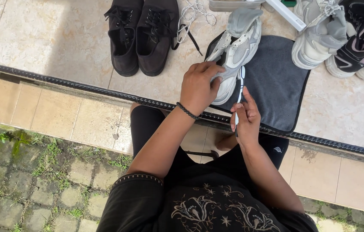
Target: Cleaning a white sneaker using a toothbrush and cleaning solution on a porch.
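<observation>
A white and grey sneaker (236, 47) lies on a dark grey towel (276, 81) on the tiled ledge. My left hand (199, 86) rests on the sneaker's near end, fingers curled over it and holding it steady. My right hand (245, 118) pinches a thin white brush (238, 96) whose far end touches the sneaker's side near the sole. A dark bead bracelet circles my left wrist.
A pair of black lace-up shoes (141, 34) stands at the far left, with a loose white lace (195, 13) beside them. More sneakers (341, 36) crowd the far right. A black rim (83, 88) edges the ledge; mossy pavers lie below.
</observation>
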